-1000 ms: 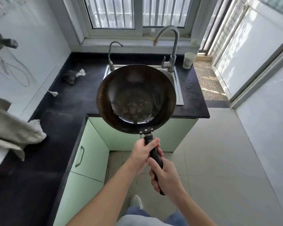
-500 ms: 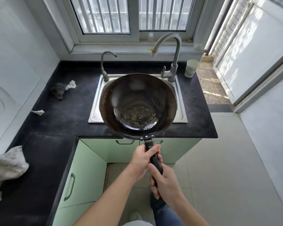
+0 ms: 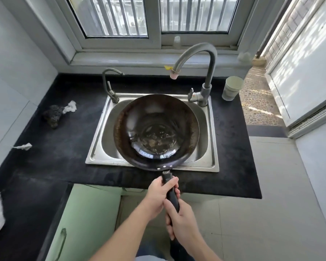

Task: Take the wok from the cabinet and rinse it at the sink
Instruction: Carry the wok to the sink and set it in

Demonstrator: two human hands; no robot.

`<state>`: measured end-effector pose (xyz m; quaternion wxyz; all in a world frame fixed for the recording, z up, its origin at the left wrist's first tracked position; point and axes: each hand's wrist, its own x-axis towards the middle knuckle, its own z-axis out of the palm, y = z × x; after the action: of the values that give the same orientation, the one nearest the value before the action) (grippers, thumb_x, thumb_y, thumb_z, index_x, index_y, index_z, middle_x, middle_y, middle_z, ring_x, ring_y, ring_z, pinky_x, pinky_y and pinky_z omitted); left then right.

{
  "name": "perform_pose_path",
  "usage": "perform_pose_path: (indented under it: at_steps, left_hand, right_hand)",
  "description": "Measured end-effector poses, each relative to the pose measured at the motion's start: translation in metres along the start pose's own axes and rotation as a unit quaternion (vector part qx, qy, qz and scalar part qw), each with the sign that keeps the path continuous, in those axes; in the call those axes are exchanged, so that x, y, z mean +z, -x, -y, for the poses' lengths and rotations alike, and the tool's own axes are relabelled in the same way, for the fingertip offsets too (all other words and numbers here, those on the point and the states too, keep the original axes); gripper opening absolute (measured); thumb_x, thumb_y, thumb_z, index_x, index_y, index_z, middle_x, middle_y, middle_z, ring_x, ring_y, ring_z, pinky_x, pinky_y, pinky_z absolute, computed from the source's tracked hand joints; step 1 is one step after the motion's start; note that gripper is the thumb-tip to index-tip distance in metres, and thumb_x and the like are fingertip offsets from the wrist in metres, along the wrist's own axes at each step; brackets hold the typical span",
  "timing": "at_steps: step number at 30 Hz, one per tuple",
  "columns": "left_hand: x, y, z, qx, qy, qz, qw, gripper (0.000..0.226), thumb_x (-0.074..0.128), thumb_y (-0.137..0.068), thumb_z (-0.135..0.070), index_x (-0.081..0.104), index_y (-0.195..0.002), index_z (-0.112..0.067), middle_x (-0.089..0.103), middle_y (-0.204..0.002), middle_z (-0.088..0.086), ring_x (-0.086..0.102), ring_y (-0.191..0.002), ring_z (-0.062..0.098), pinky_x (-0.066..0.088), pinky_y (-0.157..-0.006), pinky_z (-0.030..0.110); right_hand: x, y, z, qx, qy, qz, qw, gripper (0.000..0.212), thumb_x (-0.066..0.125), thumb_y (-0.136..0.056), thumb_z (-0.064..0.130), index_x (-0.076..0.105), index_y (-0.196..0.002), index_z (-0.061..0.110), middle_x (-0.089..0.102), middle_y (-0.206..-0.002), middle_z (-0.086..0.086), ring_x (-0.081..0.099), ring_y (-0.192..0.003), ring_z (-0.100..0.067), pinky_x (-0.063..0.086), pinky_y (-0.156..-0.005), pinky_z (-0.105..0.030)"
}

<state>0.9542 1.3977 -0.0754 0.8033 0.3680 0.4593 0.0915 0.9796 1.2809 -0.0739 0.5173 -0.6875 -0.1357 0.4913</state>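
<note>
- Head view, left hand (image 3: 159, 193): fingers and thumb wrapped round the handle (image 3: 172, 196) at its upper end, just behind the metal collar. This is the hand nearer the bowl.
- Right hand (image 3: 183, 223): fingers closed round the same handle lower down, touching the left hand from behind. Both hands hold firmly, and neither is free.
- Handle: black, long axis running from the hands straight ahead and slightly left toward the window.
- Wok (image 3: 155, 130): dark, open side up, straight out from the fingers over the sink (image 3: 98, 140). Its near rim overlaps the sink's front edge, and pale residue shows in the bottom. Whether it rests on the basin or hangs above it cannot be told.
- Tap (image 3: 205, 59): tall arched spout, outlet beyond the wok's far rim and a little right of centre. No water is visible. Its lever (image 3: 191, 94) sits at the base, just off the far-right rim.
- Judgement: carrying is nearly done and rinsing has not begun. The right hand seems better placed to release and reach the lever, leaving the left to steady the wok.
- Small tap (image 3: 109, 85): at the sink's far-left corner.
- Cup (image 3: 231, 88): on the counter (image 3: 55, 162), right of the tap.
</note>
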Motion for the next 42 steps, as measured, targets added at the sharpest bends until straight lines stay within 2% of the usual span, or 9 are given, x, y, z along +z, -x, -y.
perform_pose_path:
  at_steps: [5, 11, 17, 24, 29, 36, 38, 41, 42]
  left_hand:
    - [-0.007, -0.015, -0.007, -0.02, -0.024, -0.005, 0.999, 0.009, 0.06, -0.093, -0.007, 0.055, -0.09, 0.0, 0.058, -0.072, 0.01, 0.057, -0.055, 0.018, 0.052, -0.058, 0.031]
    - [-0.028, -0.033, -0.019, -0.047, -0.044, 0.033, 0.997, 0.012, 0.059, -0.095, -0.01, 0.054, -0.09, -0.002, 0.059, -0.069, 0.007, 0.058, -0.06, 0.019, 0.052, -0.062, 0.035]
    - [-0.044, -0.047, -0.029, -0.073, -0.043, 0.051, 0.995, 0.011, 0.059, -0.095, -0.01, 0.053, -0.089, -0.003, 0.058, -0.07, 0.007, 0.057, -0.058, 0.017, 0.053, -0.059, 0.032]
    - [-0.058, -0.059, -0.039, -0.105, -0.074, 0.06, 0.99, 0.014, 0.06, -0.095, -0.012, 0.056, -0.094, 0.002, 0.064, -0.07, 0.007, 0.059, -0.058, 0.015, 0.054, -0.06, 0.028]
    - [-0.064, -0.063, -0.038, -0.128, -0.058, 0.064, 0.988, 0.013, 0.061, -0.094, -0.011, 0.061, -0.099, 0.002, 0.073, -0.095, 0.013, 0.064, -0.069, 0.016, 0.056, -0.07, 0.03]
    - [-0.069, -0.064, -0.035, -0.149, -0.037, 0.061, 0.986, 0.018, 0.062, -0.094, -0.011, 0.069, -0.097, 0.005, 0.074, -0.104, 0.021, 0.072, -0.089, 0.022, 0.056, -0.082, 0.029]
    - [-0.071, -0.063, -0.04, -0.164, -0.065, 0.081, 0.981, 0.024, 0.062, -0.094, -0.017, 0.069, -0.101, 0.005, 0.075, -0.105, 0.018, 0.072, -0.09, 0.023, 0.057, -0.076, 0.029]
    - [-0.074, -0.059, -0.047, -0.182, -0.112, 0.1, 0.972, 0.033, 0.062, -0.094, -0.026, 0.068, -0.106, 0.004, 0.076, -0.107, 0.013, 0.071, -0.072, 0.02, 0.05, -0.045, 0.026]
    - [-0.075, -0.058, -0.049, -0.183, -0.112, 0.094, 0.972, 0.032, 0.061, -0.095, -0.026, 0.067, -0.106, 0.003, 0.076, -0.107, 0.013, 0.07, -0.068, 0.018, 0.048, -0.041, 0.023]
  right_hand:
    - [0.004, -0.019, -0.003, 0.014, 0.008, -0.012, 1.0, 0.034, 0.059, -0.099, 0.026, 0.056, -0.073, 0.005, 0.056, -0.051, -0.007, 0.047, -0.034, -0.021, 0.035, -0.035, -0.025]
    - [0.024, -0.041, -0.012, 0.039, 0.014, -0.041, 0.998, 0.03, 0.062, -0.097, 0.027, 0.06, -0.08, 0.002, 0.06, -0.053, -0.007, 0.05, -0.037, -0.021, 0.036, -0.037, -0.024]
    - [0.045, -0.053, -0.003, 0.046, -0.012, -0.065, 0.997, 0.032, 0.06, -0.099, 0.016, 0.058, -0.072, -0.002, 0.053, -0.045, -0.009, 0.044, -0.029, -0.018, 0.033, -0.031, -0.021]
    - [0.063, -0.067, -0.008, 0.062, -0.023, -0.085, 0.994, 0.021, 0.058, -0.1, 0.017, 0.065, -0.087, 0.001, 0.054, -0.047, -0.008, 0.044, -0.03, -0.018, 0.033, -0.032, -0.021]
    - [0.071, -0.071, -0.011, 0.068, -0.023, -0.102, 0.992, 0.018, 0.057, -0.1, 0.015, 0.066, -0.088, 0.006, 0.053, -0.046, -0.007, 0.044, -0.03, -0.018, 0.033, -0.033, -0.021]
    - [0.073, -0.077, -0.015, 0.07, -0.017, -0.108, 0.992, 0.02, 0.055, -0.101, 0.018, 0.067, -0.091, 0.007, 0.054, -0.046, -0.007, 0.045, -0.031, -0.02, 0.036, -0.035, -0.023]
    - [0.074, -0.08, -0.011, 0.063, -0.013, -0.111, 0.992, 0.021, 0.051, -0.103, 0.02, 0.067, -0.095, 0.009, 0.055, -0.047, -0.005, 0.048, -0.033, -0.018, 0.036, -0.034, -0.023]
    - [0.076, -0.089, -0.008, 0.046, 0.03, -0.13, 0.99, 0.022, 0.046, -0.104, 0.025, 0.069, -0.104, 0.024, 0.06, -0.048, 0.0, 0.06, -0.044, -0.011, 0.043, -0.042, -0.023]
    - [0.078, -0.09, -0.007, 0.045, 0.035, -0.136, 0.989, 0.023, 0.046, -0.105, 0.025, 0.068, -0.106, 0.025, 0.062, -0.048, 0.002, 0.062, -0.045, -0.008, 0.044, -0.043, -0.021]
